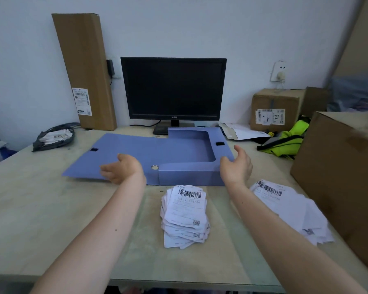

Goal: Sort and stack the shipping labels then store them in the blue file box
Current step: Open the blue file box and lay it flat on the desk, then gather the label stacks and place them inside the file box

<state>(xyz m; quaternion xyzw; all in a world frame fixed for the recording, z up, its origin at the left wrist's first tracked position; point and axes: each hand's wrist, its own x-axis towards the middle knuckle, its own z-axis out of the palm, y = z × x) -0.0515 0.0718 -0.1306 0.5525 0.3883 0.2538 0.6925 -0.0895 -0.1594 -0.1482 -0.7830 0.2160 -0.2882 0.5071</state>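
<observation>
Lying open on the desk point(40, 209): blue file box point(189, 176), lid point(115, 149) flat leftward. Left hand point(123, 168) over lid, right hand point(237, 166) at box corner, fingers loose (nothing held). Label stack point(186, 213) just in front.

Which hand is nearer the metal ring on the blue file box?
Left. The left hand is just left of the ring, over the open lid of the blue file box. The right hand is farther away on the ring's right, at the box's front right corner.

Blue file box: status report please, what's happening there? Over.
Left hand and right hand open, empty. Blue file box open, nothing inside. Label stack in front; loose labels spread right.
</observation>
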